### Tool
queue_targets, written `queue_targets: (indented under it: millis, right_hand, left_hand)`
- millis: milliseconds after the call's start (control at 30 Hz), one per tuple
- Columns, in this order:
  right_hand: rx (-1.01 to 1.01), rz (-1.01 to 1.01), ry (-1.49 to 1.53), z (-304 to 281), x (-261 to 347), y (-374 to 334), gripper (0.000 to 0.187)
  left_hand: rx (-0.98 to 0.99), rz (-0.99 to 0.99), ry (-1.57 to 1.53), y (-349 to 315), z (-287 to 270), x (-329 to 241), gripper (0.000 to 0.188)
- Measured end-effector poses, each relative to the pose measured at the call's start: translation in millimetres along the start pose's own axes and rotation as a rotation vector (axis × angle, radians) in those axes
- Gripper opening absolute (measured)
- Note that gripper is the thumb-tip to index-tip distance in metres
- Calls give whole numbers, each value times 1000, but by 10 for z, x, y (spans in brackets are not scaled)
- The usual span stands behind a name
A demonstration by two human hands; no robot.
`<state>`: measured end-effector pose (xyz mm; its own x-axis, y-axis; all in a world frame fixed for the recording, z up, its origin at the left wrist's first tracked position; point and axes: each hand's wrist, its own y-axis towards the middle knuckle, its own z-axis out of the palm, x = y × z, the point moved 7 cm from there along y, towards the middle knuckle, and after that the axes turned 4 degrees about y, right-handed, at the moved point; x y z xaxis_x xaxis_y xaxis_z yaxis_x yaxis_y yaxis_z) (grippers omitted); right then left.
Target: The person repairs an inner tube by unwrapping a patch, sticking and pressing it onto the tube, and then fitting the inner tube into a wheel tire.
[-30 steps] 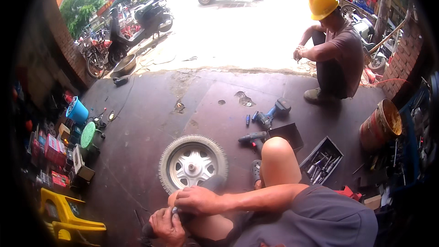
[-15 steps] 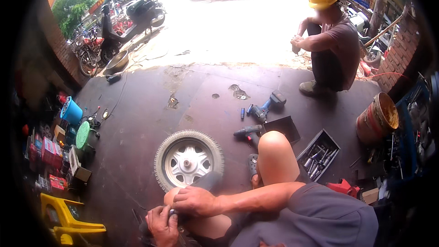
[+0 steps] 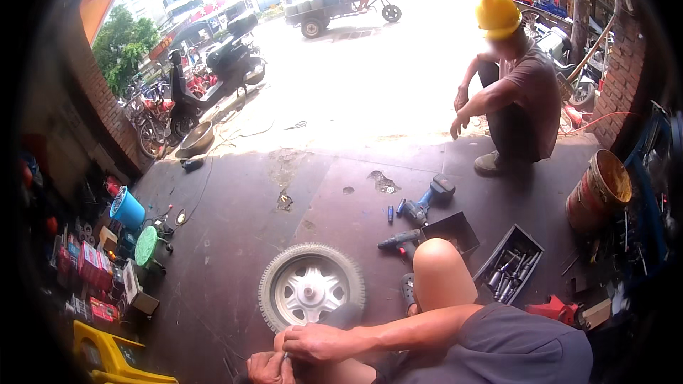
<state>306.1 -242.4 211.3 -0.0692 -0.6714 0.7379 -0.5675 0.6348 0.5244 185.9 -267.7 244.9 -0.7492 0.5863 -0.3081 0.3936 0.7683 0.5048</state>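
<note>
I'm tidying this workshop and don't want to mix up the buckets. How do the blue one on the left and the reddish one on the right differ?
The blue bucket has a bright blue wall, while the reddish bucket looks scuffed and stained orange-brown inside. The blue bucket looks smaller in the picture; the reddish bucket looks larger. Both are round and open-topped.

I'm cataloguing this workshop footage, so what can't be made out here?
In the head view:
- Small item: mostly covered by the left hand and right hand.
- Left wrist: cut off by lower edge.
- Yellow plastic object: likewise cut off.
- Metal pieces in the grey tray: too small to identify.
</note>
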Motion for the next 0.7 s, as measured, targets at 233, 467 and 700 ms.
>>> queue_targets:
  millis: [233,467,700]
  right_hand:
    - [-83,-175,-137,-248,69,40,21]
    - [-41,-216,-179,-274,54,-40,22]
    - [144,21,-201,222,282,99,43]
  left_hand:
    - [46,-116,4,214,48,33,22]
    - [-62,114,91,187,95,-30,16]
    - [-96,238,98,-168,-341,30,10]
